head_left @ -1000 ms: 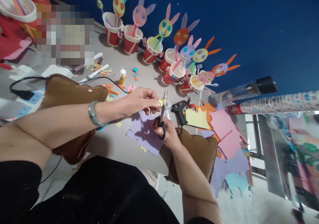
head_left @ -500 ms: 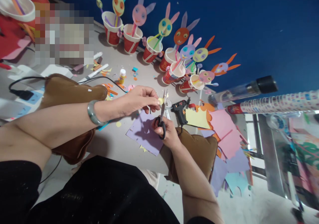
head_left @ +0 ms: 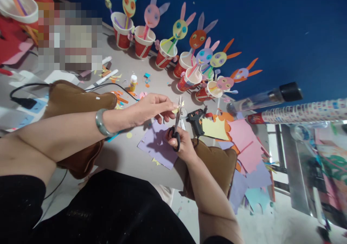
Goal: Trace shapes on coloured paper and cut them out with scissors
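Note:
Between thumb and fingers, my left hand [head_left: 157, 108] pinches a small piece of yellow paper [head_left: 175, 110]. My right hand [head_left: 183, 144] grips the black handles of a pair of scissors [head_left: 178, 123], blades pointing up and away from me. The blades are nearly closed against the yellow paper, and a bit of it shows on their far side. Under both hands a sheet of purple paper [head_left: 157, 148] lies on the table. A small yellow paper disc [head_left: 129, 135] rests to its left. A black glue gun [head_left: 196, 121] lies just right of the scissors.
Red paper cups [head_left: 143, 45] with paper rabbit heads on straws line the blue wall. A glue stick [head_left: 133, 83] stands among paper scraps. Brown cushions [head_left: 214, 164] lie under my forearms. Coloured sheets [head_left: 245, 142] and a stack of cups [head_left: 300, 112] are at the right.
The scissor blades have moved over the yellow paper, with a piece now showing beyond them. My left hand has shifted slightly right, towards the blades.

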A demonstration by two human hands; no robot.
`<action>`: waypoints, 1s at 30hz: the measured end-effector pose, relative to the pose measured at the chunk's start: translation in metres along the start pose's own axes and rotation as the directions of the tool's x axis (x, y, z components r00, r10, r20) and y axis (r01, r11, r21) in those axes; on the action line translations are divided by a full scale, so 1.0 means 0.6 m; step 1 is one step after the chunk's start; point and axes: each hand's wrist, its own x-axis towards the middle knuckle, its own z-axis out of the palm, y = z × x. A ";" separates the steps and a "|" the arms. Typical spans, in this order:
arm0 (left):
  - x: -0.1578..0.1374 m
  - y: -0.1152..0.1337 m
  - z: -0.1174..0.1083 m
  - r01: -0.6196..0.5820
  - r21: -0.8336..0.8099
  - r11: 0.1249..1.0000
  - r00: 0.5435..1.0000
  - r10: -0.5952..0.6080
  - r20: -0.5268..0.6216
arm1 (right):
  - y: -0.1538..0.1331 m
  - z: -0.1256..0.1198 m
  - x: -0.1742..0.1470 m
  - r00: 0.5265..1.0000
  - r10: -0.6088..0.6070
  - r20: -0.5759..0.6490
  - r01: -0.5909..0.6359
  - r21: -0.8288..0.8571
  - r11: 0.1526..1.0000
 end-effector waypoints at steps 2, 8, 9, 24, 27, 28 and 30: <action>0.000 0.000 0.000 -0.016 0.028 0.999 1.000 0.015 0.009 | 0.000 0.000 0.000 1.000 0.006 -0.002 -0.006 -0.002 1.000; 0.000 0.001 0.001 -0.021 0.043 0.999 1.000 0.022 -0.018 | -0.001 0.000 0.000 1.000 0.004 0.004 -0.003 -0.019 1.000; 0.000 0.002 0.001 -0.023 0.042 0.999 1.000 0.024 -0.019 | -0.001 0.000 0.000 1.000 0.002 0.003 -0.002 -0.019 1.000; 0.001 -0.004 -0.005 -0.105 0.043 0.994 0.994 0.105 -0.007 | -0.005 -0.002 -0.001 1.000 -0.001 0.005 0.001 -0.036 0.999; 0.002 -0.002 -0.004 -0.108 0.039 0.993 0.994 0.109 -0.010 | -0.005 -0.002 -0.001 1.000 -0.006 0.003 0.006 -0.030 1.000; 0.003 -0.002 -0.004 -0.112 0.038 0.993 0.994 0.113 -0.010 | -0.005 -0.002 0.000 1.000 -0.004 0.003 0.004 -0.029 1.000; 0.004 -0.001 -0.004 -0.112 0.038 0.993 0.994 0.112 -0.013 | -0.005 -0.002 0.000 1.000 0.002 0.003 -0.002 -0.028 1.000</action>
